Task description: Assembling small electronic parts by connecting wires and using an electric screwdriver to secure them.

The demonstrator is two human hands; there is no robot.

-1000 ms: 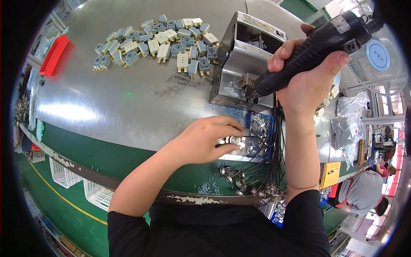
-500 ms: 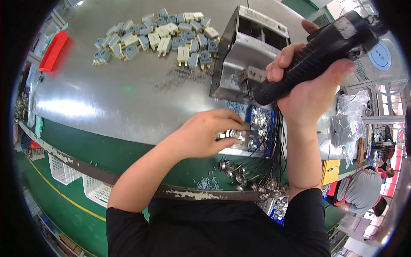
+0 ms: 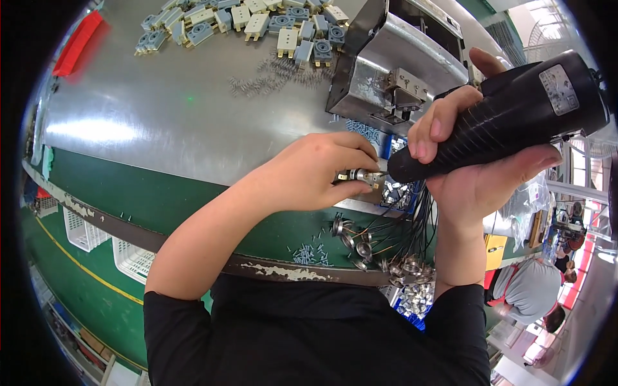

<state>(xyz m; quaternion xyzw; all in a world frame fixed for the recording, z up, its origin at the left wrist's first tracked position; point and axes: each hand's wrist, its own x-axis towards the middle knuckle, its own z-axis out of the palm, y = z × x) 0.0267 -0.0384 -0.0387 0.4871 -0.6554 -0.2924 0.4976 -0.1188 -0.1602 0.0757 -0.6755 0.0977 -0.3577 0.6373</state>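
Note:
My left hand [image 3: 309, 174] pinches a small round metal part with flat terminals [image 3: 362, 175] between thumb and fingers, above the near edge of the bench. My right hand [image 3: 467, 183] is wrapped round a black powered screwdriver [image 3: 508, 112], which lies nearly level and points left. Its nose is right beside the metal part, and a thin bit reaches toward it; whether the bit touches cannot be made out. Below the nose, partly covered, is a blue tray of small metal pieces [image 3: 396, 195].
Beyond my hands stands a steel fixture [image 3: 370, 83] holding a pale block [image 3: 409, 87]. Loose screws [image 3: 364, 130], springs [image 3: 280, 74] and grey-and-cream switch-like blocks [image 3: 257, 26] lie on the bench. Black wires with round metal ends [image 3: 364, 248] hang near the front edge. A person [image 3: 528, 293] is at far right.
The screwdriver has come down, so its nose is now beside the metal part in my left hand. The pale block in the fixture is now uncovered. The whole view has shifted slightly.

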